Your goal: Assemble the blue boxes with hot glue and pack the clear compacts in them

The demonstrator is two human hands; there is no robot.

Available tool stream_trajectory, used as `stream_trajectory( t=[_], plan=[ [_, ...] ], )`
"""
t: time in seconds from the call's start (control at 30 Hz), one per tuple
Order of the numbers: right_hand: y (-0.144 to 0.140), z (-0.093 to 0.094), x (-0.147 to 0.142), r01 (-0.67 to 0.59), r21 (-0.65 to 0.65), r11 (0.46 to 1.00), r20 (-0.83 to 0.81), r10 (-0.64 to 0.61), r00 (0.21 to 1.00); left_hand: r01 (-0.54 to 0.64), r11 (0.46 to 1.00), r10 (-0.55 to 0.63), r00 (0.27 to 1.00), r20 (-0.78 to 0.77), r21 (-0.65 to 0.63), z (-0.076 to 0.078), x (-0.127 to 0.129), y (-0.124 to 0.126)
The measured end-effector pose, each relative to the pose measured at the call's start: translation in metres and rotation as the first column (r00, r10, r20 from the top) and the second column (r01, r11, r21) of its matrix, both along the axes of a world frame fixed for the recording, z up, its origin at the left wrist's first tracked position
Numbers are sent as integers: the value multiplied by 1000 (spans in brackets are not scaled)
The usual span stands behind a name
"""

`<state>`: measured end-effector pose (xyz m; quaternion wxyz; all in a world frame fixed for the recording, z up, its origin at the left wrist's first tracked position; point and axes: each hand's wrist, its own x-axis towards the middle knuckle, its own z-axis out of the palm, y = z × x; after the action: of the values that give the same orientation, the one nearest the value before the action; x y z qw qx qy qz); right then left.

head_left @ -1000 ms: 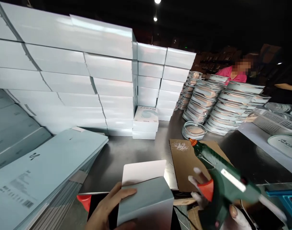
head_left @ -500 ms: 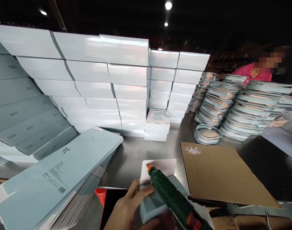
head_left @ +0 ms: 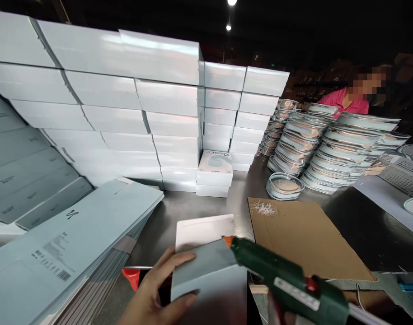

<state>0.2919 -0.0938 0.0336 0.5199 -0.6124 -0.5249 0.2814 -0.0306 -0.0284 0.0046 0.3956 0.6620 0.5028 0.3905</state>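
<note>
My left hand (head_left: 155,291) grips the left side of a pale blue box (head_left: 209,282) at the bottom centre, its white flap (head_left: 204,230) standing open at the far side. A green hot glue gun (head_left: 288,282) comes in from the lower right, its orange nozzle touching the box's far right corner by the flap. My right hand (head_left: 277,313) is almost wholly hidden under the gun, with only a bit showing at the bottom edge.
A tall wall of white boxes (head_left: 132,108) fills the back left. Flat blue box blanks (head_left: 67,243) lie at the left. A cardboard sheet (head_left: 304,239) lies on the metal table (head_left: 179,212). Stacks of round dishes (head_left: 315,144) stand to the right, a person in pink (head_left: 349,101) behind them.
The glue gun swung from the right onto the box, then its body shifted right so the nozzle now sits at the box's far right corner. My left hand kept hold of the box.
</note>
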Motion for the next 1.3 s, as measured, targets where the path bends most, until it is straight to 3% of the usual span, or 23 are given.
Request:
stream_trajectory(
  t=[0.1, 0.2, 0.27, 0.37, 0.47, 0.53, 0.57, 0.63, 0.7, 0.8, 0.87, 0.97, 1.07, 1.23, 1.3],
  plan=[
    [16, 1, 27, 14, -82, 997, -190, -29, 981, 95, 986, -64, 975, 213, -140, 9, -11, 5],
    [31, 0, 67, 78, -320, 944, -432, -218, 875, 158, 970, -107, 960, 259, -186, 17, -16, 4],
    [31, 2, 97, 126, -465, 876, -415, -341, 843, 159, 971, -118, 968, 222, -180, 18, -16, 1],
    [17, 10, 117, 205, -492, 846, -234, -356, 905, 185, 971, -161, 974, 160, -151, 17, -13, -2],
    [4, 18, 77, 168, -311, 935, -134, -218, 967, 189, 971, -167, 974, 153, -144, 16, -8, -3],
    [4, 17, 27, -36, -75, 997, -164, 23, 986, 160, 976, -134, 976, 172, -147, 15, -2, -4],
    [6, 14, 1, -289, -29, 957, -212, 276, 938, 145, 977, -114, 975, 191, -156, 14, 1, -5],
    [10, 6, -41, -387, 18, 922, -268, 377, 886, 146, 972, -93, 960, 264, -186, 10, 8, -8],
    [12, -3, -62, -387, 32, 921, -242, 383, 892, 157, 970, -70, 912, 405, -184, 5, 16, -12],
    [13, -6, -60, -392, 107, 914, -51, 399, 916, 102, 990, -13, 767, 642, -102, -4, 24, -16],
    [16, 2, -50, -444, 116, 888, 113, 433, 894, 90, 995, -34, 726, 687, -45, -6, 26, -14],
    [22, 21, -38, -540, 78, 838, 286, 500, 817, 206, 976, -209, 797, 567, 70, -1, 19, -7],
    [26, 32, -33, -597, 62, 800, 349, 543, 764, 320, 932, -362, 836, 413, 170, 5, 10, 1],
    [24, 30, -30, -642, 42, 766, 448, 560, 697, 365, 918, -396, 844, 362, 152, 11, 5, 4],
    [26, 30, -28, -653, 19, 757, 386, 597, 703, 363, 923, -383, 834, 396, 129, 12, 2, 7]
  ],
)
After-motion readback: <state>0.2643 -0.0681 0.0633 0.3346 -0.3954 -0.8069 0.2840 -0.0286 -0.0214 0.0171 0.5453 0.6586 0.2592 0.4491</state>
